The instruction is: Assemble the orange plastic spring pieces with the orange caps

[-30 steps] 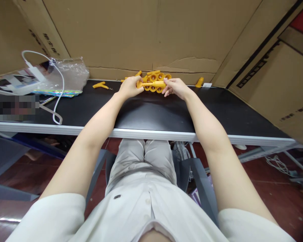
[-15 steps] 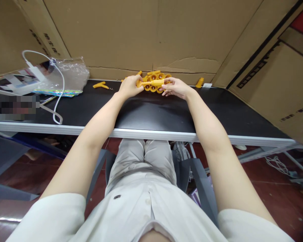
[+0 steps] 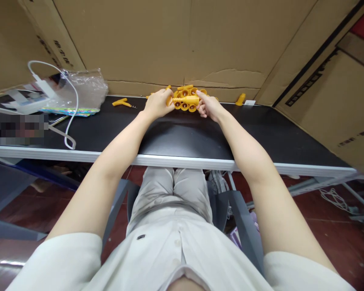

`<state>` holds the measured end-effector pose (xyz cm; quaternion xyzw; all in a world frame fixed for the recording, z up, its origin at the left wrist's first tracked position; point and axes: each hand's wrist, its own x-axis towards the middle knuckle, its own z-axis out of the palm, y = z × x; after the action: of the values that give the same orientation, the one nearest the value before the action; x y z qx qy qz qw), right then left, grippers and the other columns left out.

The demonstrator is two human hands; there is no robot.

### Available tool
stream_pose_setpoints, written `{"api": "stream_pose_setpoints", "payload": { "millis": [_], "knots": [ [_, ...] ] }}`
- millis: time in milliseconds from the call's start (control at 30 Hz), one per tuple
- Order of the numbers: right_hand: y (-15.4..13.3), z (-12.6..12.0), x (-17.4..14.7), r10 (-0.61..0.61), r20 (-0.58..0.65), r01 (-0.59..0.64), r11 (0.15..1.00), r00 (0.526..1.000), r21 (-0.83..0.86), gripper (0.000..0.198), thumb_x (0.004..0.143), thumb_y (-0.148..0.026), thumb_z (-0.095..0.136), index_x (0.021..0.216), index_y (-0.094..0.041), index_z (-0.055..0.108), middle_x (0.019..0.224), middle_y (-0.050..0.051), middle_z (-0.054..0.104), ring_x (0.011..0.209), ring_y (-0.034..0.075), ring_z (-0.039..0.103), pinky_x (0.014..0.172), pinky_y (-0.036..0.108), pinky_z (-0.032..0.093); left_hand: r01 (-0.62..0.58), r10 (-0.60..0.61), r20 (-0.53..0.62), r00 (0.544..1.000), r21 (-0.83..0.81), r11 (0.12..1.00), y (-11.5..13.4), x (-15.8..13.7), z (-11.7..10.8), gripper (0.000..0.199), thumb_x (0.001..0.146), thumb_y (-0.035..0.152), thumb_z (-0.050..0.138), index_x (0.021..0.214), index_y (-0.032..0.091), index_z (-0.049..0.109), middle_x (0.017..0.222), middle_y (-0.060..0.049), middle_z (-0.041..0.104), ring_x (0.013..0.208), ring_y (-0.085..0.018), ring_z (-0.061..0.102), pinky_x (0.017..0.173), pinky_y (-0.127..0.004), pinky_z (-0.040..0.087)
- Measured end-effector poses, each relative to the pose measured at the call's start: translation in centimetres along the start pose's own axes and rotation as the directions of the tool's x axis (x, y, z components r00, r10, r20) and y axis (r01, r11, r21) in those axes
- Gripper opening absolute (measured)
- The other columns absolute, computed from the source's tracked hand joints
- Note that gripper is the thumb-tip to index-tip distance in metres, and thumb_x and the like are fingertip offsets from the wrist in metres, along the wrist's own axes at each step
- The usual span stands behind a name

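A yellow plastic piece [image 3: 190, 99] with a ridged handle and a thinner, beaded neck lies level between my two hands. My left hand [image 3: 159, 104] is closed round its rounded left end. At the handle's right end, my right hand [image 3: 210, 106] has its index finger stretched along the piece and the other fingers curled in. Right behind sits a cluster of yellow hollow cup-shaped parts [image 3: 185, 106], their dark openings facing me. My fingers partly cover the cluster. A few yellow stick-like parts [image 3: 185, 87] rest at its back edge.
To the left lies a yellow Y-shaped piece [image 3: 121, 102] with a metal spiral. Further left are a clear plastic bag [image 3: 89, 89] and a white cable [image 3: 76, 97]. A yellow cone-like part [image 3: 240, 99] stands at right. Cardboard [image 3: 145, 44] walls the black tabletop [image 3: 185, 137].
My right hand has drawn its spread fingers in, with the index finger now along the handle's end. The yellow piece and my left hand have shifted slightly right.
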<state>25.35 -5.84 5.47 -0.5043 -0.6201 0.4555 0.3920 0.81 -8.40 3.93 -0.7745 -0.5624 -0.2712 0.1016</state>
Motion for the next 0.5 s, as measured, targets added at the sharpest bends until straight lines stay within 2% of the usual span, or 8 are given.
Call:
{"api": "stream_pose_setpoints", "payload": {
  "millis": [167, 333, 500],
  "knots": [
    [-0.7, 0.4, -0.6, 0.063, -0.032, -0.062, 0.998, 0.998, 0.021, 0.075, 0.093, -0.098, 0.066, 0.082, -0.024, 0.059, 0.044, -0.008, 0.035, 0.039, 0.007, 0.03, 0.037, 0.021, 0.029, 0.01, -0.009, -0.011, 1.0, 0.008, 1.0, 0.6, -0.1, -0.3, 0.042, 0.096, 0.026, 0.065, 0.138, 0.022, 0.073, 0.13, -0.016, 0.078, 0.124, -0.038, 0.072, 0.108, -0.046, 0.058],
    [-0.9, 0.5, -0.9, 0.132, -0.045, -0.131, 0.991, 0.99, 0.037, 0.077, 0.092, -0.1, 0.063, 0.081, -0.025, 0.057, 0.046, -0.008, 0.035, 0.04, 0.008, 0.028, 0.036, 0.022, 0.027, 0.034, -0.035, 0.028, 0.999, 0.017, 0.999, 1.0, -0.3, -0.2, 0.043, 0.1, 0.03, 0.067, 0.142, 0.019, 0.072, 0.138, -0.018, 0.075, 0.128, -0.039, 0.072, 0.112, -0.047, 0.056],
    [-1.1, 0.7, -1.2, 0.162, -0.022, -0.162, 0.987, 0.987, 0.023, 0.079, 0.105, -0.096, 0.041, 0.075, -0.024, 0.054, 0.044, -0.004, 0.037, 0.04, 0.007, 0.029, 0.037, 0.02, 0.025, 0.048, -0.048, 0.045, 0.998, -0.009, 0.999, 0.3, 0.0, 0.3, 0.046, 0.104, 0.038, 0.071, 0.146, 0.021, 0.07, 0.143, -0.017, 0.074, 0.135, -0.039, 0.07, 0.117, -0.047, 0.054]
  ]
}}
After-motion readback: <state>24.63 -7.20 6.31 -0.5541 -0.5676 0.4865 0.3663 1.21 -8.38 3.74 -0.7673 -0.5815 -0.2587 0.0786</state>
